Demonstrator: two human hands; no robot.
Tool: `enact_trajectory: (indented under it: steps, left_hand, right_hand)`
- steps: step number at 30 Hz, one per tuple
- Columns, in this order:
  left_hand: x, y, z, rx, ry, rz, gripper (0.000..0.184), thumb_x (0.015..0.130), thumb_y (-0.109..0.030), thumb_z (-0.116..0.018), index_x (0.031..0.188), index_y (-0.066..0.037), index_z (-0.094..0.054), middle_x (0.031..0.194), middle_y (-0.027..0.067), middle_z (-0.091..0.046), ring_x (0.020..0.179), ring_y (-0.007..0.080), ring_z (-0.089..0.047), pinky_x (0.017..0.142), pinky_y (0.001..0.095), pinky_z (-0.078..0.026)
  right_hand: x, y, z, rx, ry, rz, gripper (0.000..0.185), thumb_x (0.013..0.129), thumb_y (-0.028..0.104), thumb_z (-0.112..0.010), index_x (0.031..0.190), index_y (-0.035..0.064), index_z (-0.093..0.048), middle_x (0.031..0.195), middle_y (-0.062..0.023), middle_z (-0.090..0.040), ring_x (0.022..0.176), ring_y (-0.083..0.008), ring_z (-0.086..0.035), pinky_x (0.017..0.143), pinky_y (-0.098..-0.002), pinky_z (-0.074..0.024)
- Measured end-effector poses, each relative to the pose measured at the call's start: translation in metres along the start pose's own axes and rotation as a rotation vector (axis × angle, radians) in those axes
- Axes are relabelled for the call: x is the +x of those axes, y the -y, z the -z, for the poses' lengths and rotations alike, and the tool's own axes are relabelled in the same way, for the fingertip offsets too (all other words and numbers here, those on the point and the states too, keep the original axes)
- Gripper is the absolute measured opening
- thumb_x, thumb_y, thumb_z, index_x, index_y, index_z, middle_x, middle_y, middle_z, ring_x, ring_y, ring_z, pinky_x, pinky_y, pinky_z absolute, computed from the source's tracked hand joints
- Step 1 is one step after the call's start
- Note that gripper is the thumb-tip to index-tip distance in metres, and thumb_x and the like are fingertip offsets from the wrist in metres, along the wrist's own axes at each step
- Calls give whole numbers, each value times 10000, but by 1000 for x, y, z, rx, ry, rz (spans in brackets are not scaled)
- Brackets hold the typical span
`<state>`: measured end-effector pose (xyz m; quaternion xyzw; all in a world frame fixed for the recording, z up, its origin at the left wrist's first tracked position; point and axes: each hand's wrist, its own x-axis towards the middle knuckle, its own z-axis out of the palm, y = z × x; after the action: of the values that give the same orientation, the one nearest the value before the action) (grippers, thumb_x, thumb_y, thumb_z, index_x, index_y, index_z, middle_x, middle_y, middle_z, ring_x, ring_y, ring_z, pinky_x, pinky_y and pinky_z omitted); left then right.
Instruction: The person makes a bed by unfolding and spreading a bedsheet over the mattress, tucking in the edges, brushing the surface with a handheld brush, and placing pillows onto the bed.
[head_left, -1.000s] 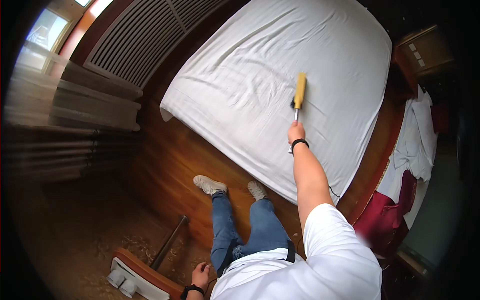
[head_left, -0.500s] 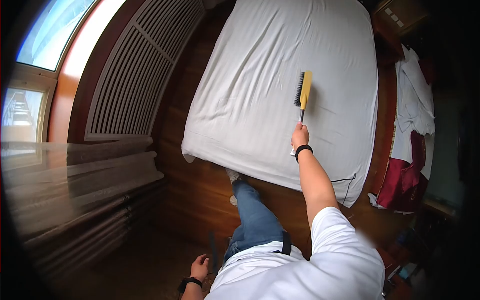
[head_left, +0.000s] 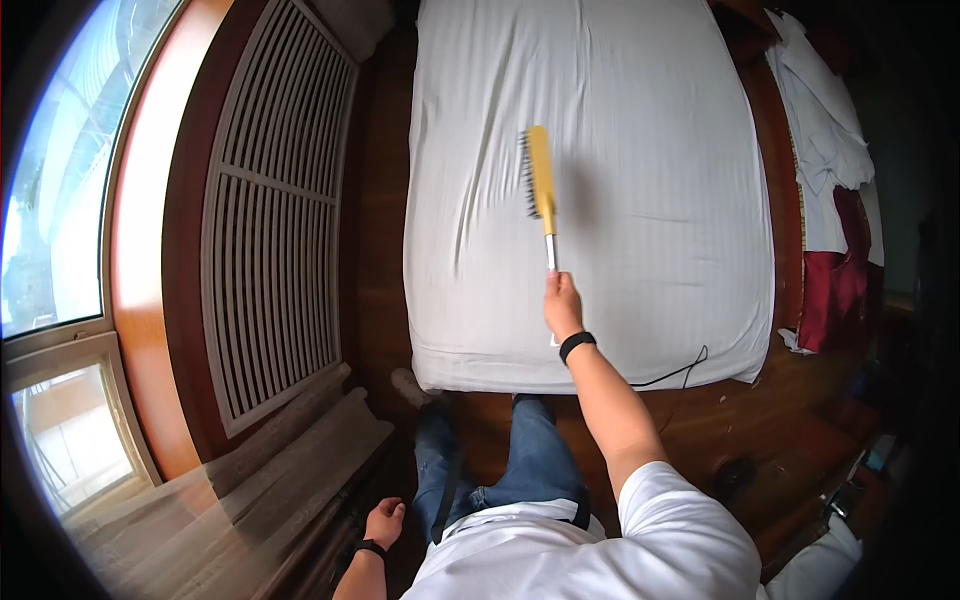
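Observation:
My right hand (head_left: 564, 304) is wrapped round the handle of a yellow bed brush (head_left: 541, 172) with dark bristles facing left. The brush is over the white sheet (head_left: 680, 260), and its shadow falls apart to the right, so it looks raised off the cloth. A small white bit shows under my right hand, too small to name. Low at the left, beside my thigh, hangs my left hand (head_left: 385, 521), its fingers loosely bent and apart, with nothing visible in them. Creases run lengthwise in the sheet's left half.
A thin dark cord (head_left: 672, 376) lies over the bed's near right corner. Left of the bed are a slatted white panel (head_left: 275, 230), a window (head_left: 60, 200) and a sheer curtain (head_left: 290, 470). White and dark red cloths (head_left: 835, 290) lie on the right.
The brush has moved left over the sheet, and its shadow has spread farther from it. The view has turned, and I now stand with both legs at the bed's near edge.

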<state>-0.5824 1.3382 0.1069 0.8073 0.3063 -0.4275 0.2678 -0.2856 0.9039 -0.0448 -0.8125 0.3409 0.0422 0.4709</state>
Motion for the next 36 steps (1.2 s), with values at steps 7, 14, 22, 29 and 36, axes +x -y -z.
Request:
enact_trajectory:
  steps: [7,14,22,29,36]
  left_hand:
    - [88,-54,86,168,203,-160,357,927,-279,-597,1188,-36,-619,1032,161,-697,972,270,-670,863,339,-507]
    - [153,-146,198,124,299,-440,381,936,-277,-592,1224,-29,-596,1085,167,-682,1024,270,-655,894,335,-498]
    - [196,-243,240,-89,576,-580,393,972,-248,-570,1286,-13,-540,1216,150,-632,1126,235,-607,970,311,-463]
    - [251,-363,317,-13,632,-529,390,971,-265,-582,1289,-41,-547,1193,101,-634,1109,190,-590,972,309,-453]
    - [363,-482,354,-42,556,-449,411,967,-277,-578,1287,-22,-540,1192,151,-631,1110,219,-605,954,326,-475]
  right_hand:
    - [13,50,-120,-294,474,48,403,999,387,-382,1059,16,-526,964,-263,-636,925,-433,-613,838,-524,-474]
    - [-10,157,-165,-58,98,-104,434,1004,425,-388,999,21,-549,856,-238,-642,868,-444,-606,752,-517,-462]
    - [24,203,-209,-438,637,31,446,1002,430,-374,1028,24,-554,923,-199,-664,789,-377,-646,722,-483,-503]
    - [179,203,-170,176,-327,-351,458,1016,442,-355,974,19,-525,774,-172,-617,710,-358,-623,638,-464,-500]
    - [260,227,-242,-238,145,-167,370,1008,394,-406,969,41,-507,792,-239,-625,784,-446,-598,715,-517,-473]
